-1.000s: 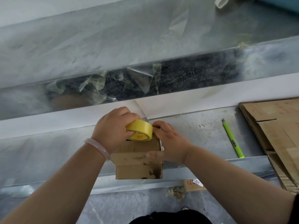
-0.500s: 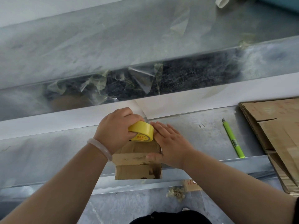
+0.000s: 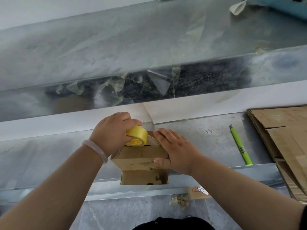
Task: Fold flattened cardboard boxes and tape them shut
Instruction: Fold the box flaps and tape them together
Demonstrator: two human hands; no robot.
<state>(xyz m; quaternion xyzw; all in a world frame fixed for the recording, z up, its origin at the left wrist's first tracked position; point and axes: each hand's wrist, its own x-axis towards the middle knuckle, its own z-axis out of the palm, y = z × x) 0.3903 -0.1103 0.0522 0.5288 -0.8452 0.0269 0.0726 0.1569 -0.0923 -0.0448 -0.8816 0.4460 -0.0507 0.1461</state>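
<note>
A small brown cardboard box (image 3: 141, 157) stands at the front edge of the metal table (image 3: 199, 146). My left hand (image 3: 111, 135) grips a yellow roll of clear tape (image 3: 137, 136) over the box's far left top edge. A short strip of clear tape runs from the roll to the right across the box top. My right hand (image 3: 176, 148) lies flat on the box's right side, fingers straight over the tape end and thumb against the near face.
A green utility knife (image 3: 240, 146) lies on the table to the right of the box. Flattened cardboard (image 3: 285, 141) is stacked at the right edge. Scraps of used tape hang from the metal shelf (image 3: 116, 85) behind. A tape wad (image 3: 179, 200) lies on the floor.
The tape roll has moved left along the box top, pulling out a strip. My right hand's fingers have straightened and spread flat over the tape end.
</note>
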